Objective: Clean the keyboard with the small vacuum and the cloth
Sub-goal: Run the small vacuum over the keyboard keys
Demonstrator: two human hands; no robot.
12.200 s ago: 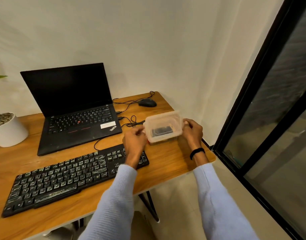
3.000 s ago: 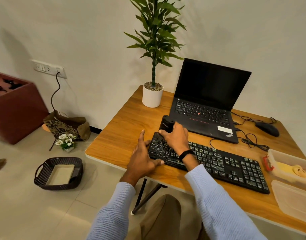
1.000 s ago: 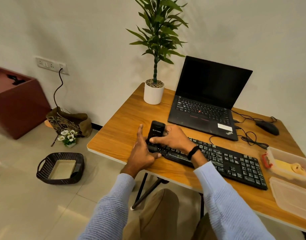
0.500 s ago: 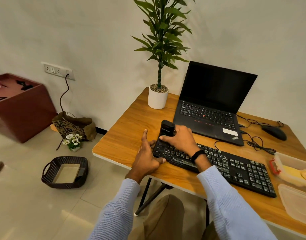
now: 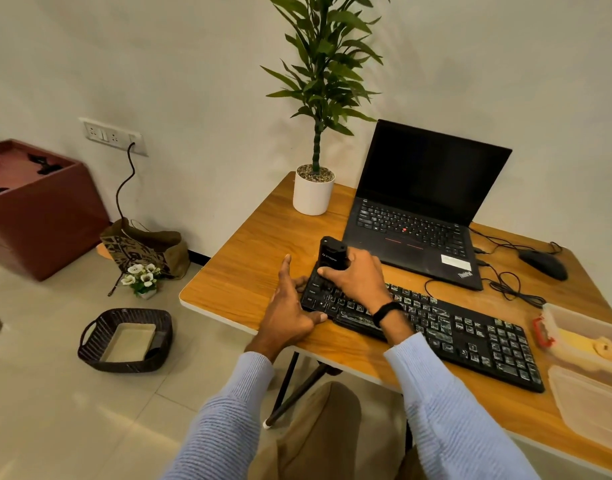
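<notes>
A black keyboard [image 5: 450, 327] lies on the wooden desk [image 5: 242, 278], running from the middle to the right. My right hand [image 5: 356, 275] grips a small black vacuum [image 5: 331, 255] upright over the keyboard's far left corner. My left hand [image 5: 290, 306] rests on the desk with straight fingers against the keyboard's left end. A yellow cloth [image 5: 595, 344] lies in an open clear plastic box [image 5: 561, 315] at the desk's right edge.
A black laptop [image 5: 422, 202] stands open behind the keyboard, with a potted plant [image 5: 313, 192] to its left and a mouse [image 5: 543, 265] with cables to its right. The box's lid [image 5: 592, 400] lies near the right edge. A wicker basket [image 5: 124, 341] sits on the floor.
The vacuum in my right hand has moved from the keyboard's near left edge back up to its far left corner. My left hand stays against the keyboard's left end.
</notes>
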